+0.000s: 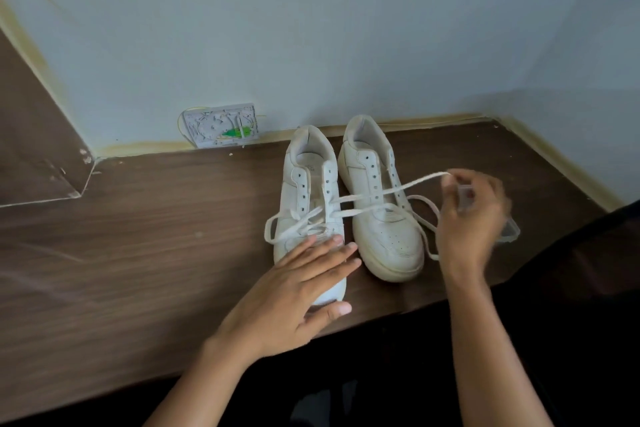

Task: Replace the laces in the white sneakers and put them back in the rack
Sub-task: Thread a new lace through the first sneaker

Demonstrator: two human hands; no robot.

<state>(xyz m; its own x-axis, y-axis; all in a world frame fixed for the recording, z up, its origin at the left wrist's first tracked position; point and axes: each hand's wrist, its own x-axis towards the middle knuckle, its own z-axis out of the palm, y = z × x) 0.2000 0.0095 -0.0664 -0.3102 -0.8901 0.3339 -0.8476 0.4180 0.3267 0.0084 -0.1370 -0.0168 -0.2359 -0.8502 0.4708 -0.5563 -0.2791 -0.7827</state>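
Two white sneakers stand side by side on the brown wood-grain tabletop (pixel 138 253), toes toward the person, heels toward the pale wall. The left hand (pixel 304 288) lies flat with straight fingers across the toe of the left sneaker (pixel 304 191), pressing it down; its grip is wide and holds nothing. The right hand (pixel 474 215), blurred, is raised over the tabletop to the right of the right sneaker (pixel 381 218), and its fingertips pinch one end of the white lace (pixel 391 189). That lace is threaded through the near eyelets of the left sneaker, and both its strands cross over the right sneaker; a slack loop lies on the tabletop just right of it. The right sneaker's own eyelets look bare, so I judge the lacing is at an early stage, and no rack is in view. To do this pull well, the flat hand should keep the shoe pinned while the lace is drawn until both ends match, without twisting the flat band. A small open junction box (pixel 221 126) sits against the wall, far left of the shoes.
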